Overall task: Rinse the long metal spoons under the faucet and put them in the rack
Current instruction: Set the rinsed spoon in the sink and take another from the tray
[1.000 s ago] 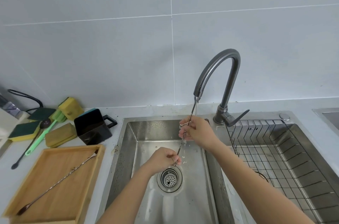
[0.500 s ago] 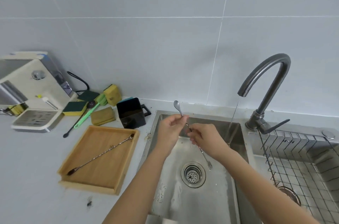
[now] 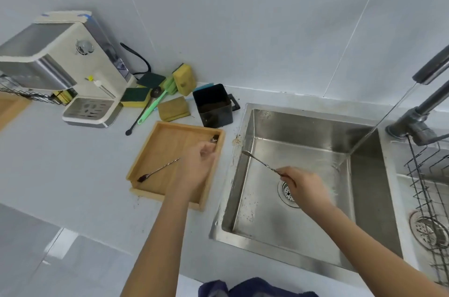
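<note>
Steel shows in the right hand point(image 3: 305, 186), which pinches one long metal spoon point(image 3: 263, 163) over the sink point(image 3: 303, 255), its tip pointing toward ten o'clock, clear of the water stream point(image 3: 388, 112) falling from the faucet point(image 3: 431, 70) at two o'clock. The left hand point(image 3: 198, 163) hovers over the wooden tray point(image 3: 155, 148), fingers curled above the second spoon point(image 3: 158, 170); whether it already grips that spoon I cannot tell. By my judgement, one spoon looks rinsed but not racked, and the tray spoon, dark at its end, is yet unwashed. The wire rack point(image 3: 427, 189) stands at three o'clock, past the faucet base. At twelve o'clock from the tray sit a black container point(image 3: 213, 104), sponges point(image 3: 173, 108) and a coffee machine point(image 3: 65, 65).
</note>
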